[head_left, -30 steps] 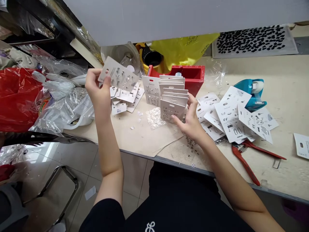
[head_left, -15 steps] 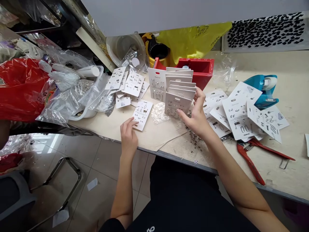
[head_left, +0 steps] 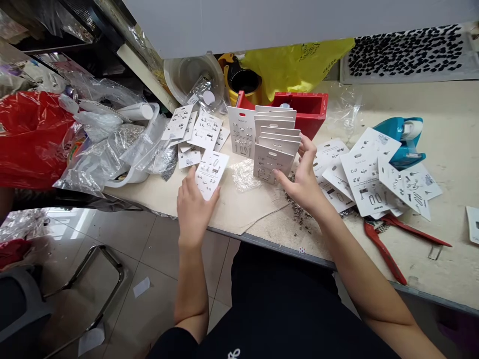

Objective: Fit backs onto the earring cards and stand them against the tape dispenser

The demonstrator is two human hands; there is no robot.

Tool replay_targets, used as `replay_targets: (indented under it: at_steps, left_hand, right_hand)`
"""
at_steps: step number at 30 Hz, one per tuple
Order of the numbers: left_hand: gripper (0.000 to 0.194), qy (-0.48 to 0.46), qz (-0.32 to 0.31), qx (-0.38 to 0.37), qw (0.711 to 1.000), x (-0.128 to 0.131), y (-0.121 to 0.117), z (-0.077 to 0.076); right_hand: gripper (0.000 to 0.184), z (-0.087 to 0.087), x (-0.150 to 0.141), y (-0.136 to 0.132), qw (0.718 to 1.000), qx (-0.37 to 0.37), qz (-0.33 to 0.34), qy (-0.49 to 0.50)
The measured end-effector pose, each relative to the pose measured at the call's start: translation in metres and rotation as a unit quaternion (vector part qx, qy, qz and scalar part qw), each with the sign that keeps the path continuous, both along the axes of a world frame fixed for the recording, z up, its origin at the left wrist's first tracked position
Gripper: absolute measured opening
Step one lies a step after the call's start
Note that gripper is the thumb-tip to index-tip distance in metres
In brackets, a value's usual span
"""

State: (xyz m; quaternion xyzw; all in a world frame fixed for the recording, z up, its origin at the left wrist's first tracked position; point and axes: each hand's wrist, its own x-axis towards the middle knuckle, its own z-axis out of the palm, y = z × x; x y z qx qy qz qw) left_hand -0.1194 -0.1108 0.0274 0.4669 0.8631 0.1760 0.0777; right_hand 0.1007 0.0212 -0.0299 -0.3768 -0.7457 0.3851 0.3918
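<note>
My left hand [head_left: 194, 212] is at the front of the cream table, with its thumb and fingers around the lower edge of a white earring card [head_left: 211, 173]. My right hand [head_left: 303, 182] grips a row of upright earring cards [head_left: 271, 162], with the thumb on the front card and the fingers at its right side. The row stands against a red plastic box [head_left: 299, 112]. Small metal pieces [head_left: 297, 217] lie scattered just below my right hand.
Loose earring cards [head_left: 202, 132] lie back left, and a larger spread [head_left: 364, 177] lies right, near a blue tape dispenser [head_left: 402, 142] and red-handled pliers [head_left: 381, 244]. Clear plastic bags [head_left: 105, 164] and a red bag [head_left: 33, 139] crowd the left. The table's front edge [head_left: 269, 239] runs below my hands.
My left hand has moved onto the card, which now sits further left and at a different angle. A second earlier that hand held a card up in the air. My right hand has barely moved.
</note>
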Motion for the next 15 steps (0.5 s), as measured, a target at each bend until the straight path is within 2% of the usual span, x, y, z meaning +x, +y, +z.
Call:
replay_targets:
  at_steps: [3,8,10,12,15]
  left_hand:
    - [0.084,-0.009,0.023,0.000,1.000,-0.005,-0.007,0.008]
    - [0.076,-0.092,0.004,-0.005,0.996,-0.015,-0.011,-0.005]
    - [0.074,-0.119,0.002,0.022,0.993,-0.020,-0.014,-0.009]
    - [0.072,-0.132,0.027,0.056,0.989,-0.024,-0.017,-0.009]
    - [0.057,-0.146,0.060,0.162,0.974,-0.030,-0.015,-0.002]
  right_hand:
    - [0.083,-0.002,0.000,0.000,1.000,0.022,0.000,0.005]
    - [0.085,-0.003,0.000,0.001,1.000,0.016,0.001,-0.004]
    - [0.086,-0.004,0.001,0.001,1.000,0.015,0.003,-0.004]
    - [0.085,-0.005,0.001,0.001,1.000,0.019,0.003,-0.003]
    - [0.084,-0.006,0.000,0.001,1.000,0.030,0.005,-0.003]
